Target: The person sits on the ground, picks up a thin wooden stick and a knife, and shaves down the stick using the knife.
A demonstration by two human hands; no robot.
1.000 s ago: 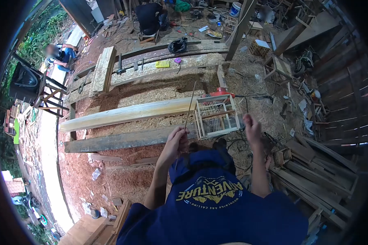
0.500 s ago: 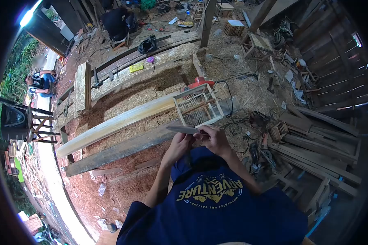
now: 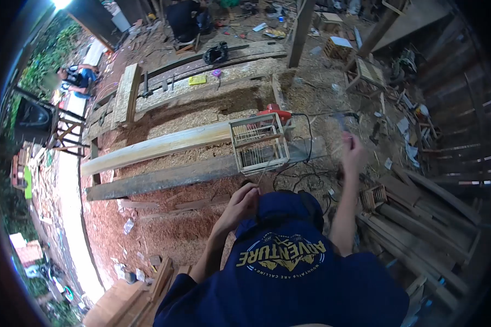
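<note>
My right hand [image 3: 353,154] is stretched out to the right, above the ground. Its fingers are closed on one end of a thin, flat, greyish strip [image 3: 341,121], which points away from me and looks blurred. In front of my shirt, my left hand [image 3: 242,204] is closed, its fingers curled; whatever they may hold is hidden. Just beyond that hand, a small wooden cage-like frame [image 3: 259,140] with thin bars rests across the beams. A red power tool [image 3: 278,114] with a black cord lies behind the frame.
A pale beam [image 3: 158,145] and a dark beam [image 3: 163,182] run leftward over sawdust. Stacked boards [image 3: 420,240] lie at the right. A yellow packet [image 3: 197,80] and a black bag [image 3: 216,53] sit farther back. One person [image 3: 183,22] is at the back, another [image 3: 77,79] at the left.
Both hands were together on the thin strip in front of me. Now my right hand has swung out to the right with it, while my left hand stays near my body. The view has shifted.
</note>
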